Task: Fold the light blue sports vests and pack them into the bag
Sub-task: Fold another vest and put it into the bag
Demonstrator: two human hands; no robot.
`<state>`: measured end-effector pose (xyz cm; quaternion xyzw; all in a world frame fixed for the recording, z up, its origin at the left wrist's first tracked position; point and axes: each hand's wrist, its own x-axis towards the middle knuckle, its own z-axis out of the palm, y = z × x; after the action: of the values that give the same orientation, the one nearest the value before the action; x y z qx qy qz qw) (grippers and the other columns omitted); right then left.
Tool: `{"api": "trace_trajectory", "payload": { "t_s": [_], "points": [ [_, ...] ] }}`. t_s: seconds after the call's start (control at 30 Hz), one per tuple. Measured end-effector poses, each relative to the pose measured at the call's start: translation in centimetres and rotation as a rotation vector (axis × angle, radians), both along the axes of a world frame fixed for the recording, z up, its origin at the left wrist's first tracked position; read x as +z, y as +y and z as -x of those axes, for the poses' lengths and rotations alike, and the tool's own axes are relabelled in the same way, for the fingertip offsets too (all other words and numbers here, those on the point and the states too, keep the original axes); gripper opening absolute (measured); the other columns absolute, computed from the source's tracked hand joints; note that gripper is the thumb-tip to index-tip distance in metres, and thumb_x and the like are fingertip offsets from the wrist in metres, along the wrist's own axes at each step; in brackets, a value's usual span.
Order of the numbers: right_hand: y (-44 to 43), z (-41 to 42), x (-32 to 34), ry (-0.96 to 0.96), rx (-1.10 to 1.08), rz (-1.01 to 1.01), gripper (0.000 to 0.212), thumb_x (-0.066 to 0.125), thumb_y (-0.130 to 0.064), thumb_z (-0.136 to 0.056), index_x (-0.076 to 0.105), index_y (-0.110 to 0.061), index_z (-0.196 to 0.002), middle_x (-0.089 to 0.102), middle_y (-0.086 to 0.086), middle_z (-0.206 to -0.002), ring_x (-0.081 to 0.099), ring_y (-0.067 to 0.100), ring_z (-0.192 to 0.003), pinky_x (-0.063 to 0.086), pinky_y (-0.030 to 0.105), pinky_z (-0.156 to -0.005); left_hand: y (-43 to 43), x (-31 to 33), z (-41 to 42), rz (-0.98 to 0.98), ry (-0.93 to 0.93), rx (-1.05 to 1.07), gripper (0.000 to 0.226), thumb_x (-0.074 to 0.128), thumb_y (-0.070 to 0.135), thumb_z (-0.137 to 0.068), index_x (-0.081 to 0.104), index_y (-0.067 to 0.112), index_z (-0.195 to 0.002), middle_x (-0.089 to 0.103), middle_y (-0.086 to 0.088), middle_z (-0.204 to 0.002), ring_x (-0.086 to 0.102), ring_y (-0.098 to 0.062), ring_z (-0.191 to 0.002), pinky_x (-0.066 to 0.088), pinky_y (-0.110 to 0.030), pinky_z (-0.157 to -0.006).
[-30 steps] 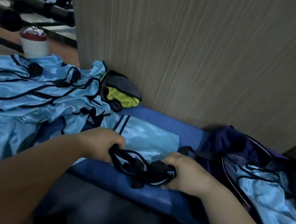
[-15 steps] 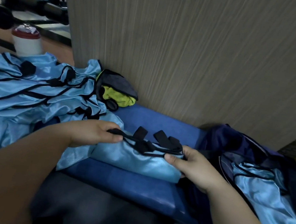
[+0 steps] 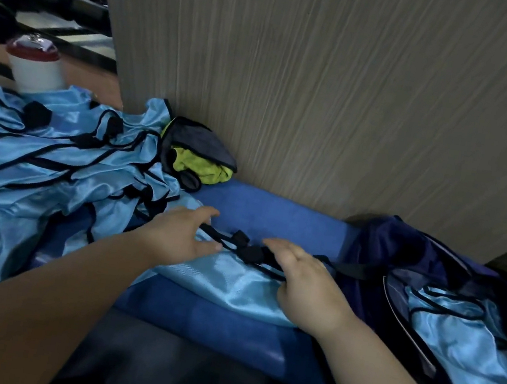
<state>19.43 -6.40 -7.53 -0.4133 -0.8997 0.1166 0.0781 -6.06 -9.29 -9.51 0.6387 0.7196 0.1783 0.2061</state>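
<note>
Navy bag [image 3: 402, 248] gaping open at right end of blue bench [image 3: 269, 207], holding one glossy light blue vest [image 3: 461, 341], black-piped. Folded vest [image 3: 231, 281] lying mid-bench, satin, smooth. Left hand [image 3: 178, 239], right hand [image 3: 307, 286] pressing flat on it, fingers extended, gripping nothing. Crumpled vest pile [image 3: 34, 163] covering bench's left end.

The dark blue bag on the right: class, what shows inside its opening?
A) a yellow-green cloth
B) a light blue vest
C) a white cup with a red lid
B: a light blue vest with black trim lies inside the open dark blue bag.
</note>
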Motion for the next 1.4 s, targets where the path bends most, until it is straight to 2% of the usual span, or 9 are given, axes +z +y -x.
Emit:
{"api": "trace_trajectory", "payload": {
  "t_s": [0.23,0.37,0.47,0.6,0.8,1.0,1.1,1.27,1.4],
  "points": [
    [0.9,0.1,-0.6,-0.002,-0.047,0.256,0.083,0.053,-0.033,-0.088,0.005,-0.04,-0.155,0.046,0.006,-0.146,0.044,0.022,-0.129,0.039,0.03,-0.102,0.0,0.3,-0.7,0.027,0.121,-0.155,0.045,0.057,0.04,-0.094,0.047,0.029,-0.137,0.052,0.005,-0.131,0.034,-0.018,-0.129,0.032,-0.033,-0.106],
    [0.3,0.7,-0.2,-0.094,-0.063,0.146,0.086,0.059,-0.068,-0.082,0.027,-0.03,-0.152,0.053,-0.003,-0.134,0.04,0.021,-0.129,0.032,0.035,-0.107,-0.2,0.6,-0.9,-0.06,0.095,-0.237,0.024,0.058,0.036,-0.092,0.056,0.035,-0.116,0.051,0.014,-0.111,0.04,-0.013,-0.119,0.032,-0.038,-0.106],
    [-0.1,1.4,-0.3,-0.232,0.008,0.018,0.068,0.052,-0.078,-0.074,0.059,-0.029,-0.12,0.059,-0.003,-0.113,0.047,0.022,-0.114,0.032,0.037,-0.099,-0.5,0.9,-1.1,-0.143,-0.083,-0.298,0.016,0.061,0.028,-0.091,0.058,0.036,-0.105,0.051,0.014,-0.113,0.047,-0.002,-0.108,0.036,-0.022,-0.099],
    [-0.3,1.3,-0.2,-0.018,-0.006,0.254,0.042,0.066,-0.068,-0.078,0.059,-0.03,-0.094,0.053,-0.003,-0.104,0.053,0.015,-0.1,0.043,0.03,-0.092,-0.8,1.7,-1.6,-0.183,-0.203,-0.395,0.031,0.062,0.01,-0.092,0.055,0.04,-0.096,0.051,0.015,-0.111,0.047,0.006,-0.106,0.034,-0.011,-0.091],
    [-1.1,0.4,0.7,0.308,-0.06,0.244,0.027,0.074,-0.041,-0.084,0.051,-0.03,-0.093,0.058,-0.015,-0.079,0.055,-0.002,-0.074,0.041,0.018,-0.068,-0.2,3.2,-3.5,-0.447,-0.267,-0.395,0.021,0.061,0.006,-0.09,0.062,0.023,-0.102,0.055,0.007,-0.106,0.049,0.002,-0.105,0.034,-0.007,-0.091],
    [-1.3,-2.5,2.2,0.594,-0.188,0.178,0.024,0.072,-0.027,-0.087,0.049,-0.028,-0.088,0.063,-0.012,-0.072,0.052,-0.002,-0.059,0.038,0.017,-0.06,0.9,3.0,-8.2,-0.627,-0.201,-0.032,0.048,0.051,0.045,-0.08,0.05,0.032,-0.126,0.05,0.008,-0.13,0.046,-0.02,-0.123,0.036,-0.041,-0.106],
    [-1.3,-4.4,2.8,0.704,-0.249,0.197,0.016,0.068,-0.021,-0.091,0.053,-0.019,-0.095,0.065,-0.009,-0.078,0.052,-0.001,-0.063,0.042,0.019,-0.065,1.1,3.5,-11.4,-0.473,-0.458,0.239,0.064,0.067,0.042,-0.084,0.041,0.022,-0.139,0.041,0.002,-0.139,0.04,-0.016,-0.127,0.034,-0.035,-0.107],
    [-1.5,-7.3,4.3,0.826,-0.355,0.167,0.014,0.063,-0.025,-0.094,0.052,-0.021,-0.101,0.06,-0.014,-0.085,0.053,-0.01,-0.071,0.04,0.007,-0.067,0.1,4.1,-16.1,0.055,-1.401,0.313,0.044,0.062,0.04,-0.091,0.057,0.013,-0.125,0.07,-0.008,-0.115,0.068,-0.018,-0.092,0.057,-0.03,-0.07],
    [-1.9,-10.0,5.8,0.787,-0.408,0.068,0.029,0.062,-0.025,-0.095,0.047,-0.023,-0.12,0.061,-0.012,-0.099,0.055,-0.006,-0.083,0.037,0.002,-0.069,0.9,5.7,-19.4,0.075,-1.562,0.164,0.02,0.052,0.02,-0.099,0.063,0.009,-0.112,0.073,-0.01,-0.106,0.071,-0.018,-0.087,0.058,-0.029,-0.064]
  ]
}}
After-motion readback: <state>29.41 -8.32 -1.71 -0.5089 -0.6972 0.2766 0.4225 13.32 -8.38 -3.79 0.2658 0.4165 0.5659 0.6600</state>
